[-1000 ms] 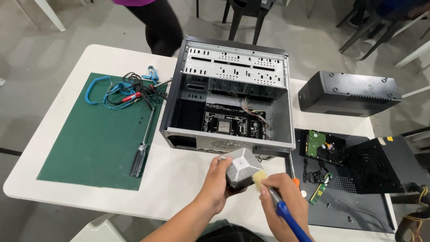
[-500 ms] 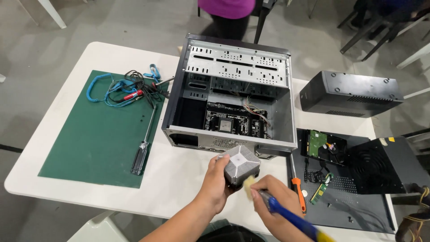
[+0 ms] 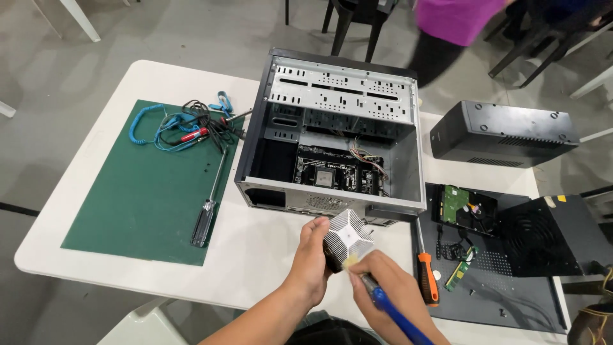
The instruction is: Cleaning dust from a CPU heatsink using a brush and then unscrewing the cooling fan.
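Head view: the left hand (image 3: 313,259) wraps around a finned metal heatsink (image 3: 347,240), holding it just above the white counter (image 3: 255,249) in front of the open computer case (image 3: 338,147). The right hand (image 3: 386,287) is closed on a blue-handled brush (image 3: 383,305), whose bristles touch the heatsink's lower fins. This looks like dusting the fins; the next stroke calls for turning the heatsink to reach unbrushed sides. An orange-handled screwdriver (image 3: 426,275) lies just beside the right hand.

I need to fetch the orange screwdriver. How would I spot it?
Start at the open computer case on the white table. Just right of its front corner, beside the right hand, lies the screwdriver. Its handle is orange; the one on the green mat is black.
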